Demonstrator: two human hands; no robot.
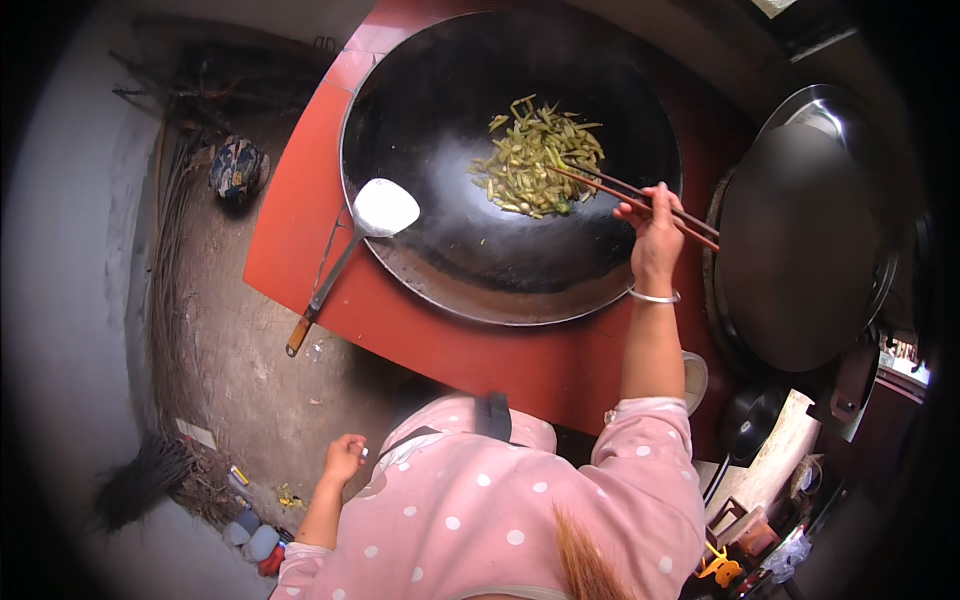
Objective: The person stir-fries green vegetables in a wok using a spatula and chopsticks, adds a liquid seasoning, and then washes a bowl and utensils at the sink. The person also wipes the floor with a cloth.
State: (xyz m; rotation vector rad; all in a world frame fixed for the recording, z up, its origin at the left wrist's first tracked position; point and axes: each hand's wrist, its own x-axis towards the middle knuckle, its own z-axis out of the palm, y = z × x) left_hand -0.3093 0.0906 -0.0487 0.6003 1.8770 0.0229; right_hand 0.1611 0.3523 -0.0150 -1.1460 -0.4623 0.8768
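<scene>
My right hand (655,236) holds a pair of brown chopsticks (626,196) over a big black wok (480,277). Their tips reach into a heap of cut green vegetable pieces (529,161) on the wok's bottom. A metal wok spatula (384,210) with a wooden handle end lies across the wok's left rim, its handle over the red stove top (450,345). Away from the stove, my left hand (345,457) hangs low at my side with curled fingers. A small white spot shows at its fingers; what it is cannot be made out.
Right of the wok stands a large round metal vessel or lid (817,112), its middle blurred. A cleaver (851,390) and a black ladle or small pan (750,424) are below it. On the floor at left are a camouflage-patterned round item (236,169), brushwood (169,247) and plastic bottles (262,541).
</scene>
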